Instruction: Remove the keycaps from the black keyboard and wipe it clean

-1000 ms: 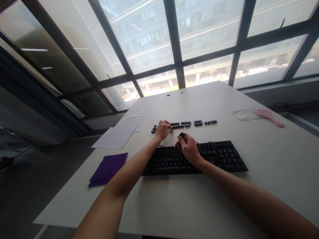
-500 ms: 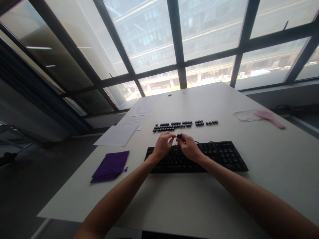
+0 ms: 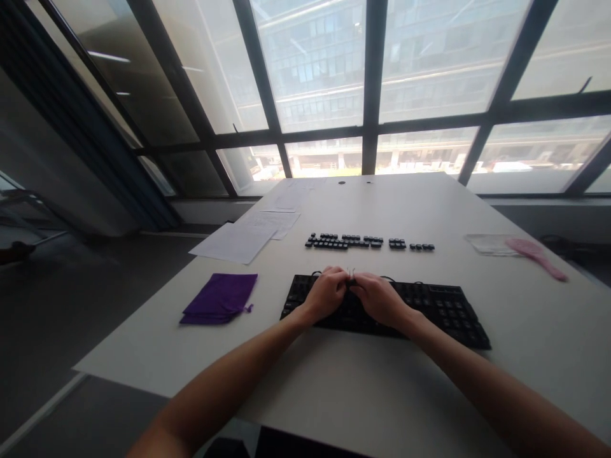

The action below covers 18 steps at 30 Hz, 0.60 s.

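My right hand [image 3: 379,298] is closed on a wire keycap puller, whose two thin wires [image 3: 351,272] stick up above the fingers. A small dark piece [image 3: 352,282] shows between the fingertips of both hands; most of it is hidden. My left hand [image 3: 328,292] meets the right one there, with fingers curled and pinching at the same spot. Both hands are over the black keyboard [image 3: 449,312] and cover its middle. Behind it, loose black keycaps [image 3: 329,242] lie in rows on the white table [image 3: 305,375].
A folded purple pouch [image 3: 219,298] lies left of the keyboard. Papers [image 3: 236,242] are spread along the table's left edge. To the right, a pink hairbrush [image 3: 537,256] rests partly on a pale flat packet [image 3: 491,244]. Windows [image 3: 324,63] stand beyond the table.
My view has shifted, so the table sits further right. My hands have come closer together and the left fingers have closed in on the puller. Its wires now point upward.
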Each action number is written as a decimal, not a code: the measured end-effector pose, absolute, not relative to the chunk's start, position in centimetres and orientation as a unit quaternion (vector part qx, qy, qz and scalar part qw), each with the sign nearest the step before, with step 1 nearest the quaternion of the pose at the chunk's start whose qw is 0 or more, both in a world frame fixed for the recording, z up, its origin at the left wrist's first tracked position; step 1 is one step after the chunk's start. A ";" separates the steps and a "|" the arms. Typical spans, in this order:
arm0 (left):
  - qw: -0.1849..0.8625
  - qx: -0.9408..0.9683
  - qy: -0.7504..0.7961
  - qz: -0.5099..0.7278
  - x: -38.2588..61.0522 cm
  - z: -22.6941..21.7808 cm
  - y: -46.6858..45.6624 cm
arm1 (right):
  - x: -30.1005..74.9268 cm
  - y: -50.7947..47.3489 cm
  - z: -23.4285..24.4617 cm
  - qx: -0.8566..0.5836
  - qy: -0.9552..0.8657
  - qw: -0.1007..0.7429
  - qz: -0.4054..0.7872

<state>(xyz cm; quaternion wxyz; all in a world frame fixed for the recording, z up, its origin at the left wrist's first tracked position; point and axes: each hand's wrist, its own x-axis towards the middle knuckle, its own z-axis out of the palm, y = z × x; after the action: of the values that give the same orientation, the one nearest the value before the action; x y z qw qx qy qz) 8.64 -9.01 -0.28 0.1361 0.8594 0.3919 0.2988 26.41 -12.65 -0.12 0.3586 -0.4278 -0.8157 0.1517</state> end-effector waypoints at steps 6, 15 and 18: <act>0.165 0.893 0.345 0.237 8.1 0.9 -9.8 | 26.6 -12.7 -1.0 -0.483 -0.761 0.394 0.180; 0.244 0.864 0.340 0.282 8.0 0.5 -9.5 | 26.9 -12.2 -0.8 -0.472 -0.670 0.499 0.281; 0.271 0.850 0.328 0.311 8.1 0.9 -9.7 | 26.9 -12.5 -0.9 -0.476 -0.671 0.515 0.241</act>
<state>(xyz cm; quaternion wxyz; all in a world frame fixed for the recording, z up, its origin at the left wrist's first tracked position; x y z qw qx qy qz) 8.05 -9.69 0.91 0.2712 0.8495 0.3284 0.3113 26.85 -12.48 -0.87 0.5153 -0.4757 -0.6710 0.2405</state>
